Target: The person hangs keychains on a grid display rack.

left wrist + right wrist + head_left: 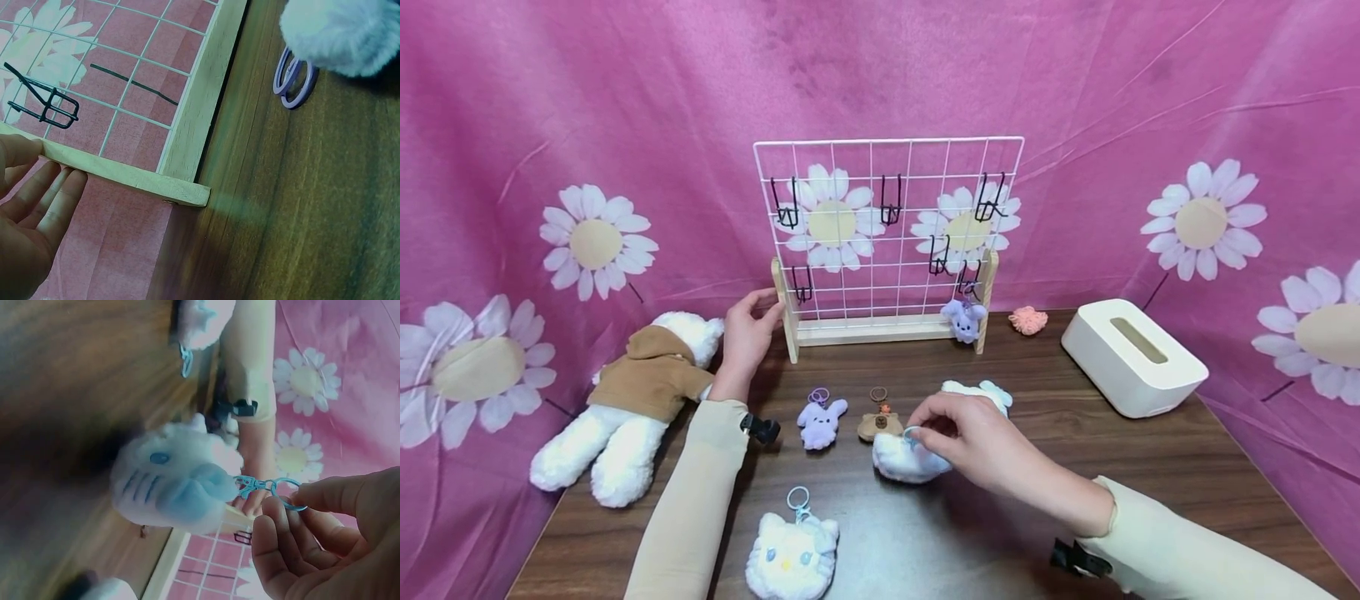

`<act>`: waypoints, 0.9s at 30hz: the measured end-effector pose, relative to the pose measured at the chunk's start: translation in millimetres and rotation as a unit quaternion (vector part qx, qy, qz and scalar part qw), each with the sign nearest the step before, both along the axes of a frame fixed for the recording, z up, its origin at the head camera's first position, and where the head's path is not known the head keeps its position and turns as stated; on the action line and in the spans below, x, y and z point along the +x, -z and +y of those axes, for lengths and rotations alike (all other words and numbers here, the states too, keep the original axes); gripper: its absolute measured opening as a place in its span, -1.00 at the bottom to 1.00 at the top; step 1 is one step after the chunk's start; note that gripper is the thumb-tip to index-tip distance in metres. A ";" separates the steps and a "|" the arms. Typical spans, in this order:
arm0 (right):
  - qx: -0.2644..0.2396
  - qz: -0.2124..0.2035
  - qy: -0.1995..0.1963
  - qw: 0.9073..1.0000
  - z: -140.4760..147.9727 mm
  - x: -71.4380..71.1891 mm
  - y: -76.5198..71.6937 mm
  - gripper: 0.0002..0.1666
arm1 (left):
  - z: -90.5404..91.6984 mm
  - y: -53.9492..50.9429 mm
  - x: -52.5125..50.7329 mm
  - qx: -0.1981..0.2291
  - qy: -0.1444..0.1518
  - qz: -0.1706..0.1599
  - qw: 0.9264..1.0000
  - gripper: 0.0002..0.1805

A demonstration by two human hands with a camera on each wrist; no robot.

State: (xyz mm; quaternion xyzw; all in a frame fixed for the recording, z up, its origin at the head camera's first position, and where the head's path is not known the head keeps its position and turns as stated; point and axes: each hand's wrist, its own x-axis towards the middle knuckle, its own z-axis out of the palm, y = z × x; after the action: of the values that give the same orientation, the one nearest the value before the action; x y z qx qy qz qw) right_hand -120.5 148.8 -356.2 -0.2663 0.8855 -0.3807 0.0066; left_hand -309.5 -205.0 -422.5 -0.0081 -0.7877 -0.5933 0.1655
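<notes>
My right hand [988,442] pinches the light blue ring [287,480] of a white plush cat keychain [187,497] between thumb and fingertips. The cat's head, with blue bow and blue eye, dangles from that ring above the table. My left hand [748,337] grips the wooden side post [789,321] of a white wire grid rack [872,335], thumb on one side and fingers on the other. Black hooks [891,200] hang on the grid, and a purple plush keychain [964,321] hangs at its lower right.
On the table lie a purple bunny keychain [820,423], a brown plush keychain [880,427], another white cat keychain [790,558] and a partly hidden white plush [996,393]. A teddy [647,383] lies left; a pink fuzzy piece [1028,320] and tissue box [1097,358] stand right.
</notes>
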 end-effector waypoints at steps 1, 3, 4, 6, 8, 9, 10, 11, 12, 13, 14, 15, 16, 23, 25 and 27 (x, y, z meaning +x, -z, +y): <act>-0.002 0.002 0.002 1.000 1.0 -1.9 -1.9 -0.90 | -0.1 0.0 -0.2 -0.001 0.000 0.000 1.000 -0.61; -0.003 0.008 0.009 1.000 3.1 -5.7 -6.3 -0.91 | -0.3 0.1 -0.1 -0.003 -0.002 -0.001 1.000 -0.61; -0.002 0.014 0.011 1.000 4.2 -7.6 -8.9 -0.91 | -0.4 0.1 0.0 -0.003 -0.003 -0.002 1.000 -0.61; 0.001 0.022 0.020 1.000 6.2 -11.2 -13.8 -0.92 | -0.6 0.2 0.3 -0.001 -0.004 -0.002 1.000 -0.61; 0.008 0.034 0.030 0.999 8.2 -14.6 -18.2 -0.92 | -0.6 0.1 0.7 0.001 -0.004 -0.001 1.000 -0.62; 0.012 0.039 0.035 0.999 9.2 -16.1 -20.5 -0.92 | -0.5 0.2 0.5 0.003 -0.003 -0.001 1.000 -0.62; 0.017 0.042 0.041 0.998 10.2 -17.8 -22.3 -0.92 | -0.4 0.2 0.8 0.004 -0.002 0.000 1.000 -0.62; 0.021 0.043 0.046 0.998 11.3 -19.4 -24.0 -0.92 | -0.2 0.3 0.9 0.005 -0.001 0.000 1.000 -0.62; 0.025 0.044 0.049 0.998 12.3 -21.1 -25.5 -0.91 | -0.1 0.2 1.2 0.005 -0.001 -0.002 1.000 -0.62; 0.028 0.046 0.052 0.997 13.5 -22.8 -27.0 -0.90 | 0.2 -0.1 1.3 0.005 0.000 -0.003 1.000 -0.61; 0.030 0.049 0.055 0.997 14.5 -24.8 -28.4 -0.89 | 0.5 -0.3 1.3 0.005 -0.001 -0.004 1.000 -0.62; 0.032 0.052 0.057 0.997 15.4 -26.8 -29.8 -0.89 | 0.7 -0.5 1.3 0.005 -0.001 -0.005 1.000 -0.62; 0.033 0.054 0.058 0.996 16.2 -29.0 -31.2 -0.88 | 0.8 -0.7 1.3 0.004 -0.001 -0.005 1.000 -0.61; 0.040 0.053 0.070 0.995 18.9 -52.5 -37.9 -0.90 | 0.3 -0.9 0.6 0.009 -0.001 0.000 1.000 -0.62; 0.041 0.045 0.078 0.995 20.1 -60.4 -38.5 -0.91 | -0.1 -0.5 0.5 0.008 -0.002 -0.001 1.000 -0.62; 0.039 0.037 0.085 0.995 21.8 -67.2 -39.1 -0.90 | 0.0 0.0 0.4 0.006 -0.001 -0.004 1.000 -0.62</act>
State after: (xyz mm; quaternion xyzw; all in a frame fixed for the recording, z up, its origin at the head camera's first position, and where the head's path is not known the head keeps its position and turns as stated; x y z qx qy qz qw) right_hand -187.7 170.6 -317.1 -0.2035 0.9187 -0.3350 -0.0485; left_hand -309.1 -205.0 -422.5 -0.0037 -0.7847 -0.5981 0.1627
